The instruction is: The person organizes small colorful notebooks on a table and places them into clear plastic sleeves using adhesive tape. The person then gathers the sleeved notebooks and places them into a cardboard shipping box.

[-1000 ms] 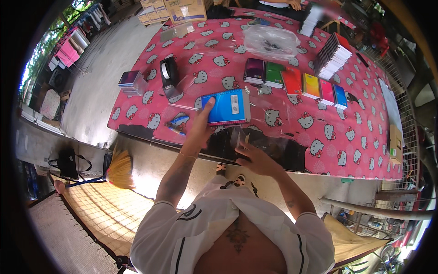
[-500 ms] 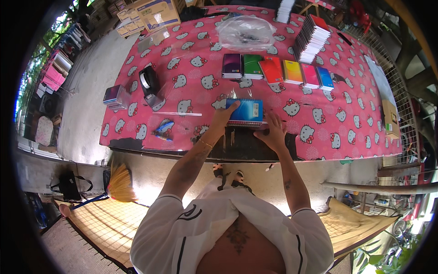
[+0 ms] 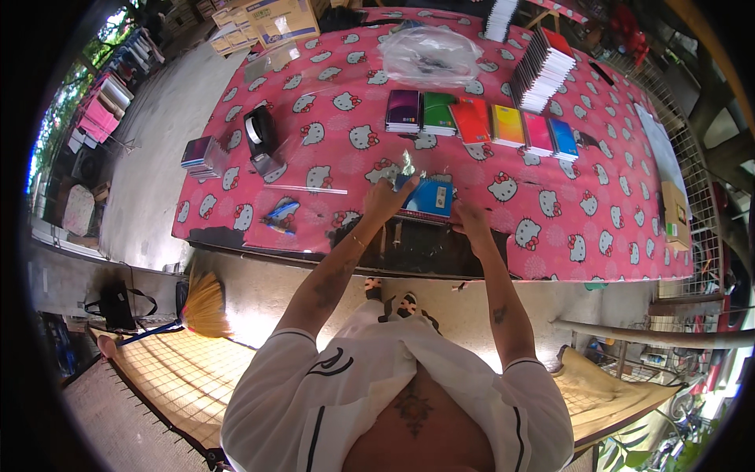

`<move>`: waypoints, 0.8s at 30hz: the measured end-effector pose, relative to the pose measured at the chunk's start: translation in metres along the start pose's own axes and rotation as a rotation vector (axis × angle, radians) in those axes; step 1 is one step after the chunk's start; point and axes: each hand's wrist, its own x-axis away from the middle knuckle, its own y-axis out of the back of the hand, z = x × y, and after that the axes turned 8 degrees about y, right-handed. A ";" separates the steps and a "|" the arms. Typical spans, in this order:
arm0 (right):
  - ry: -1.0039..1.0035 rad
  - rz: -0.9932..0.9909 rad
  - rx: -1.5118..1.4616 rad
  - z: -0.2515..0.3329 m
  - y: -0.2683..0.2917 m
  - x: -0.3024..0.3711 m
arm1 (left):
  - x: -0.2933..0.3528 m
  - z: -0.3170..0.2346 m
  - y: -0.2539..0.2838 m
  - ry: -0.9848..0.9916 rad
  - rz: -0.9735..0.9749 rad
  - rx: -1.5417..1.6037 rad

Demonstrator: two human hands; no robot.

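A small stack of spiral notebooks (image 3: 431,197) with a blue cover on top lies at the table's near edge, in front of me. My left hand (image 3: 385,200) grips its left side, thumb across the cover and fingers hidden underneath. At the stack's right corner is my right hand (image 3: 472,220), its fingers drawn together; what they pinch is too small to make out. Shiny clear plastic (image 3: 409,164) shows just beyond the stack. Farther back, a row of notebooks runs from a purple one (image 3: 403,110) through green, red (image 3: 470,120), yellow and pink to blue (image 3: 564,139).
On the pink patterned tablecloth (image 3: 550,228) stand a tall notebook pile (image 3: 543,71), a tape dispenser (image 3: 259,138) and a smaller notebook stack (image 3: 202,157). A clear plastic bag (image 3: 432,55) lies at the back, blue pens (image 3: 281,216) at the left. A cardboard box (image 3: 675,208) sits at the right edge.
My right hand has gone from spread fingers to closed ones at the stack's right corner. The notebook stack has tilted slightly, and my left hand still holds it.
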 end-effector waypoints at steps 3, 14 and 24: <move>-0.048 0.020 -0.031 0.010 -0.012 0.002 | -0.006 0.012 0.007 0.110 0.108 0.178; 0.095 -0.081 0.129 0.014 -0.017 0.007 | 0.003 0.025 0.012 0.297 0.353 0.803; 0.542 0.427 0.756 0.000 0.016 0.069 | 0.061 0.100 0.060 -0.914 0.148 -0.197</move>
